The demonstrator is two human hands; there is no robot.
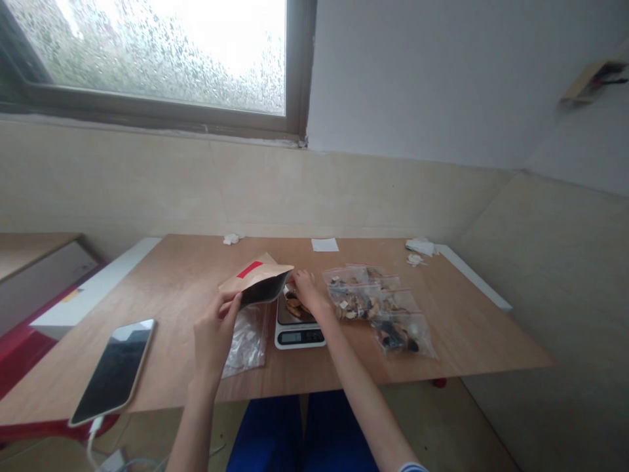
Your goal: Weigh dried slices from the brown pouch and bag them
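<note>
A brown paper bag (265,267) with a red strip and a dark lining is pinched at its near left edge by my left hand (216,321). The bag's mouth gapes toward me. My right hand (305,288) reaches over a kitchen scale (299,338), its fingers curled close to the bag's right corner. What those fingers hold is hidden. Brown dried slices (295,305) lie on the scale's dark plate, partly under my right hand. Clear plastic bags (248,341) lie flat on the table, left of the scale.
Several zip bags (356,301) of dried pieces lie to the right of the scale. A phone (115,367) with a white cable (93,432) rests at the left front edge. White paper (324,244) and crumpled tissues (421,248) lie along the back of the table (472,328).
</note>
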